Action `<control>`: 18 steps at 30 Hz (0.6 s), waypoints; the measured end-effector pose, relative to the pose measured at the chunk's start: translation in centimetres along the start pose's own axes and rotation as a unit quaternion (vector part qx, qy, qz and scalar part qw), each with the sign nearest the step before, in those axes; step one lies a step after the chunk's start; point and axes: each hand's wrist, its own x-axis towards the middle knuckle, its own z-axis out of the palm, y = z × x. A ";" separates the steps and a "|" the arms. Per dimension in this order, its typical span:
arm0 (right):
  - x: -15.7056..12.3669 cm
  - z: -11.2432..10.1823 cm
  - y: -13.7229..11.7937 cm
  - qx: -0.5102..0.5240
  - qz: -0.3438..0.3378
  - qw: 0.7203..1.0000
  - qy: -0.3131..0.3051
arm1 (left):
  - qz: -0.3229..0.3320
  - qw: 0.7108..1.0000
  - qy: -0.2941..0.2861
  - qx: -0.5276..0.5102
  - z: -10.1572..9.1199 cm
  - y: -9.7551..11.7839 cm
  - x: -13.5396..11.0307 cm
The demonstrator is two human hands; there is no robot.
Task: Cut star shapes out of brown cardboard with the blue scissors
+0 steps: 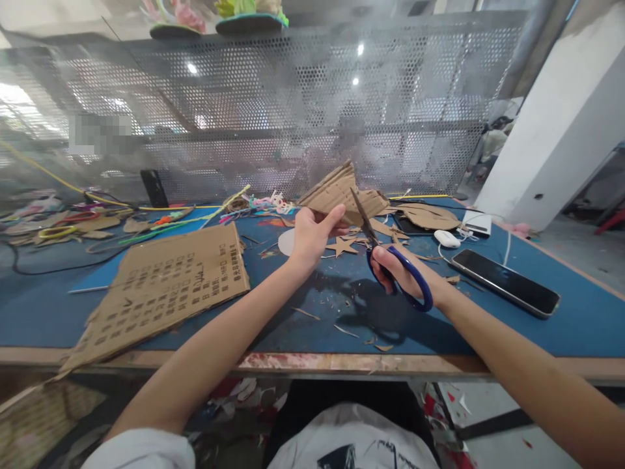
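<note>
Between its thumb and fingers, my left hand [315, 234] pinches a piece of cardboard [332, 189], lifted above the table. My right hand [398, 270] grips a pair of scissors [413, 286] by its blue handles, some fingers inside the loops. The blades point up and away from me, against the right part of the cardboard; whether they are fully closed is hard to make out. Under and behind the hands lie a cardboard star [342, 246] and several cut scraps. A white round piece [286, 243] is partly covered by my left wrist.
A large printed cardboard sheet [170, 280] lies at left, overhanging the front edge. At right are a phone [505, 280], a white earbud case [446, 239] and cables. Coloured cords [273, 203] lie before a perforated metal screen [293, 117]. Small offcuts dot the blue tabletop [303, 332].
</note>
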 end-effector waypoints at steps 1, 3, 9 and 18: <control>0.0 0.1 0.0 -0.013 0.006 1.000 0.009 | -0.004 1.000 0.003 -0.002 0.1 -0.1 0.0; 0.1 0.3 0.0 -0.024 0.017 0.999 0.026 | -0.016 1.000 0.010 -0.007 0.2 -0.1 -0.1; 0.1 0.4 -0.3 -0.039 0.004 0.998 0.045 | -0.015 1.000 0.012 -0.022 0.2 0.1 -0.1; 0.8 0.8 -0.1 -0.110 -0.056 0.988 0.093 | -0.030 0.997 -0.028 -0.060 0.1 -0.5 0.0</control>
